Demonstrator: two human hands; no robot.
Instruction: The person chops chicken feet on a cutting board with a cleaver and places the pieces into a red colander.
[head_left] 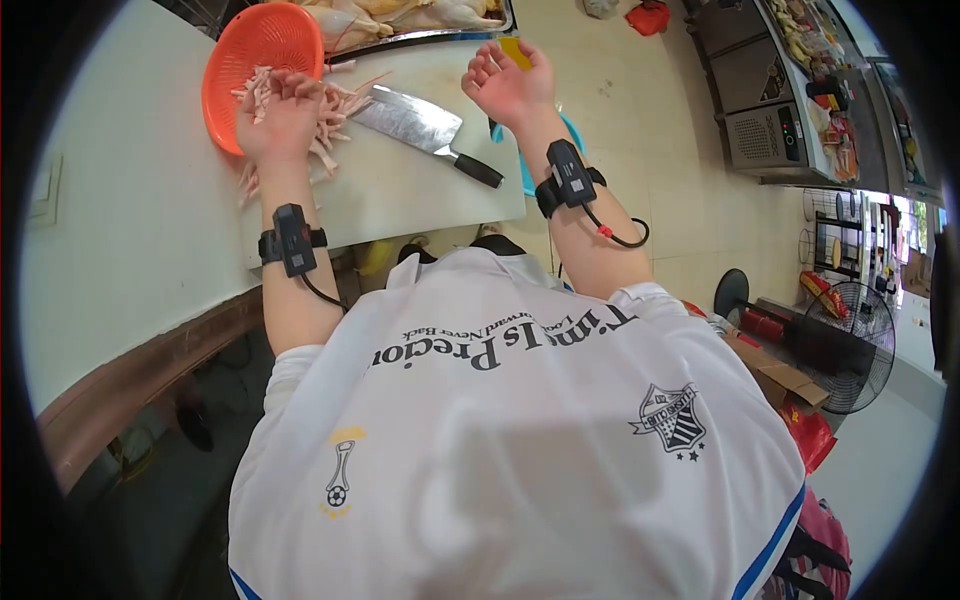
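Note:
My left hand (278, 118) is palm up over a pile of chicken feet (330, 120), its fingers loosely curled and nothing visible in it. Under and beside it, the chicken feet lie partly in an orange colander (222, 85) and partly on the white cutting board (400, 205). A cleaver (415, 120) with a black handle lies flat on the board between my hands. My right hand (512, 85) is raised past the board's right edge, palm up and empty, with fingers bent but apart. Both wrists carry black strapped devices.
A metal tray (440, 36) of plucked chickens (400, 14) stands beyond the board. Something blue (530, 172) shows below its right edge. To the right are a steel counter unit (765, 135), a black fan (846, 347) and a cardboard box (785, 375). A white wall (110, 200) borders the left.

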